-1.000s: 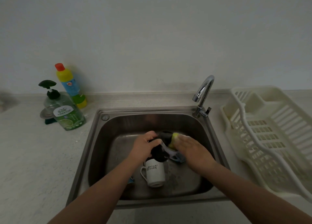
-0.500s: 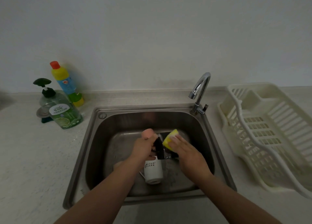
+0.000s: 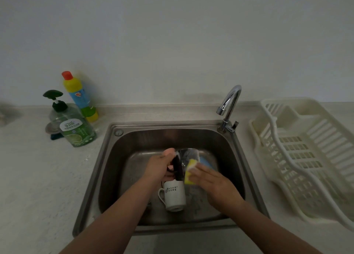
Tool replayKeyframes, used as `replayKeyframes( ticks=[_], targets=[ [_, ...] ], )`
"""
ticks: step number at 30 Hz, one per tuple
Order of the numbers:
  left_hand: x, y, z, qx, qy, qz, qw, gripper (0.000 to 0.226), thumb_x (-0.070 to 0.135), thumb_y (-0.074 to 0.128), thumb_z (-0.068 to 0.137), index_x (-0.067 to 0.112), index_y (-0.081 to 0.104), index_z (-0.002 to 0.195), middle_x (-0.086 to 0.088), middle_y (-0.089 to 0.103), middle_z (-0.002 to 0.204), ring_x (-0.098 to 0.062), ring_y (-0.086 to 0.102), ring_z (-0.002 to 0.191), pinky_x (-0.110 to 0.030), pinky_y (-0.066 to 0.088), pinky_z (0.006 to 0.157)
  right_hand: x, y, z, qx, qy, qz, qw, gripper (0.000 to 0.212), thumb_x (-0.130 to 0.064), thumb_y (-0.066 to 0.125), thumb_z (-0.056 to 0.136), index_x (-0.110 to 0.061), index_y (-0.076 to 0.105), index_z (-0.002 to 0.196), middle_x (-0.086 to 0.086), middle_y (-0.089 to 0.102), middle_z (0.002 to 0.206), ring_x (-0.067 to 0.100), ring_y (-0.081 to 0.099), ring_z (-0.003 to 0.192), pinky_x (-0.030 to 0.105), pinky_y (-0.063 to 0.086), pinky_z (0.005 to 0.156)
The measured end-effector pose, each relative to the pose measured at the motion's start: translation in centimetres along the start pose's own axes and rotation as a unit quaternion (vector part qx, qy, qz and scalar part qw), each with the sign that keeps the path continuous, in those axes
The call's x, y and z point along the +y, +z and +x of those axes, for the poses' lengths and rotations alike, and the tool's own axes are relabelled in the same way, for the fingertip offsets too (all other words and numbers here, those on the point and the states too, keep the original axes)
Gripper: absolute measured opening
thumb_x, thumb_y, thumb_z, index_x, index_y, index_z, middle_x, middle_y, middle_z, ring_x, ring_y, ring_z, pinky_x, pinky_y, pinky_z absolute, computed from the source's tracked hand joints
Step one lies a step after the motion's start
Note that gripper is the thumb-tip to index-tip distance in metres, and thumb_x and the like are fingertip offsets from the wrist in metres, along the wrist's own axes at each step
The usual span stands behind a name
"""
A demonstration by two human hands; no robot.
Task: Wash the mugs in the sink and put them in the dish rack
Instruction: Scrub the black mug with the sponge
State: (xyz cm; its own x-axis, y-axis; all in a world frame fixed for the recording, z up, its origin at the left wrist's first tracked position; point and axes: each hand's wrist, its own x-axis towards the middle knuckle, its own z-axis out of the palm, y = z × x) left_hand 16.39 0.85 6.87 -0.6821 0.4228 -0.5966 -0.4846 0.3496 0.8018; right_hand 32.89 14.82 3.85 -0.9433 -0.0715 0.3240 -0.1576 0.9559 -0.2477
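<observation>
Since a second ago the black mug (image 3: 183, 161) has been turned in the left hand (image 3: 160, 166), and the yellow sponge (image 3: 189, 170) has slid from the mug's far end to its right side; half a second ago the sponge sat a bit higher on it. Left hand fingers are clamped on the black mug by its handle side, thumb up at the top, holding it above the sink (image 3: 134, 139) floor. Right hand (image 3: 212, 181) fingers are curled onto the sponge, pressing it against the mug's wet outside. Mug looks tilted; its opening can't be made out, too dark. White mug (image 3: 175, 196) with dark lettering lies in the sink basin just below the black one, handle to the left, untouched. Something blue (image 3: 206, 162) lies on the sink floor behind the right hand, can't tell what. Faucet (image 3: 229, 104) stands at the sink's back right corner; running water not visible. Cream dish rack (image 3: 298, 148) sits on the table right of the sink, no mugs in it. Green pump soap bottle (image 3: 73, 127) and a yellow bottle with red cap (image 3: 79, 96) stand on the table left of the sink, near the wall.
</observation>
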Motion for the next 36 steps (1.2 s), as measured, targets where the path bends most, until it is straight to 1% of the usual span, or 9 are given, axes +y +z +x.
replayKeyframes(
  ticks=[3,7,12,16,21,24,26,30,36],
  targets=[
    [0.2,0.2,-0.2,-0.022,0.009,-0.009,1.0,0.037,0.031,0.059,0.097,0.004,0.061,0.123,-0.014,0.07,0.107,-0.026,0.072,0.074,-0.027,0.055,0.049,0.1,0.3,1.5,0.067,0.151,0.06,0.984,0.09,0.012,0.065,0.072,-0.03,0.035,0.146,-0.014,0.028,0.154,0.008,0.022,0.144,0.034,0.033,0.111],
    [0.6,-0.5,-0.3,-0.031,0.01,-0.042,0.999,0.034,0.03,0.058,0.098,0.003,0.064,0.118,-0.019,0.069,0.112,-0.028,0.072,0.075,-0.031,0.059,0.055,-0.5,0.3,0.7,0.006,-0.008,0.021,1.0,0.065,0.0,0.066,0.074,-0.024,0.055,0.133,-0.005,0.048,0.145,0.017,0.036,0.139,0.036,0.043,0.105],
    [0.1,-0.6,-0.3,-0.055,0.026,-0.031,0.998,0.035,0.031,0.056,0.099,0.005,0.064,0.12,-0.015,0.07,0.108,-0.027,0.074,0.074,-0.033,0.059,0.058,0.1,0.1,1.2,0.082,0.186,0.065,0.977,0.081,0.012,0.055,0.082,-0.032,0.032,0.146,-0.019,0.023,0.153,0.007,0.023,0.144,0.036,0.034,0.113],
    [0.3,-1.0,-0.4,-0.043,0.022,-0.061,0.997,0.035,0.033,0.056,0.098,0.002,0.066,0.112,-0.012,0.072,0.091,-0.027,0.073,0.072,-0.036,0.06,0.062,-0.9,0.2,1.2,0.045,0.018,0.055,0.997,0.068,0.003,0.066,0.077,-0.023,0.05,0.138,-0.005,0.042,0.148,0.02,0.034,0.141,0.042,0.038,0.109],
    [0.2,-1.2,-0.2,-0.065,0.028,-0.044,0.997,0.034,0.036,0.054,0.099,0.006,0.067,0.106,-0.012,0.07,0.095,-0.031,0.073,0.076,-0.038,0.06,0.065,-0.2,-0.6,1.5,0.105,0.181,0.094,0.973,0.07,0.004,0.05,0.085,-0.03,0.039,0.145,-0.015,0.028,0.155,0.009,0.026,0.144,0.037,0.034,0.114],
    [0.6,-0.9,-0.5,-0.069,0.038,-0.043,0.996,0.031,0.035,0.055,0.098,0.006,0.067,0.097,-0.011,0.071,0.086,-0.027,0.073,0.072,-0.034,0.059,0.06,-1.7,-0.4,3.1,0.083,0.014,0.031,0.996,0.054,-0.007,0.047,0.083,-0.021,0.051,0.134,-0.002,0.046,0.145,0.02,0.031,0.141,0.033,0.022,0.119],
    [0.6,-1.1,-0.4,-0.072,0.049,-0.011,0.996,0.034,0.035,0.056,0.098,0.005,0.068,0.109,-0.014,0.072,0.099,-0.027,0.074,0.077,-0.031,0.059,0.061,-0.6,0.1,1.3,0.048,-0.069,0.007,0.996,0.052,-0.008,0.053,0.083,-0.022,0.05,0.133,-0.001,0.049,0.144,0.02,0.033,0.142,0.039,0.031,0.115],
    [0.4,-0.4,-0.4,-0.048,0.047,0.037,0.997,0.033,0.035,0.06,0.095,0.011,0.066,0.117,-0.012,0.07,0.106,-0.024,0.074,0.077,-0.027,0.058,0.058,0.3,0.0,2.0,0.066,0.109,0.019,0.992,0.074,0.008,0.065,0.074,-0.023,0.049,0.139,-0.004,0.039,0.151,0.019,0.027,0.144,0.044,0.042,0.107],
    [0.3,-0.2,0.0,-0.037,0.025,0.031,0.999,0.034,0.032,0.059,0.096,0.01,0.064,0.122,-0.019,0.069,0.109,-0.03,0.072,0.085,-0.027,0.058,0.053,0.5,0.0,1.1,0.03,-0.062,-0.06,0.996,0.048,-0.009,0.047,0.08,-0.019,0.064,0.124,0.0,0.056,0.138,0.021,0.041,0.136,0.044,0.043,0.106]
  ],
)
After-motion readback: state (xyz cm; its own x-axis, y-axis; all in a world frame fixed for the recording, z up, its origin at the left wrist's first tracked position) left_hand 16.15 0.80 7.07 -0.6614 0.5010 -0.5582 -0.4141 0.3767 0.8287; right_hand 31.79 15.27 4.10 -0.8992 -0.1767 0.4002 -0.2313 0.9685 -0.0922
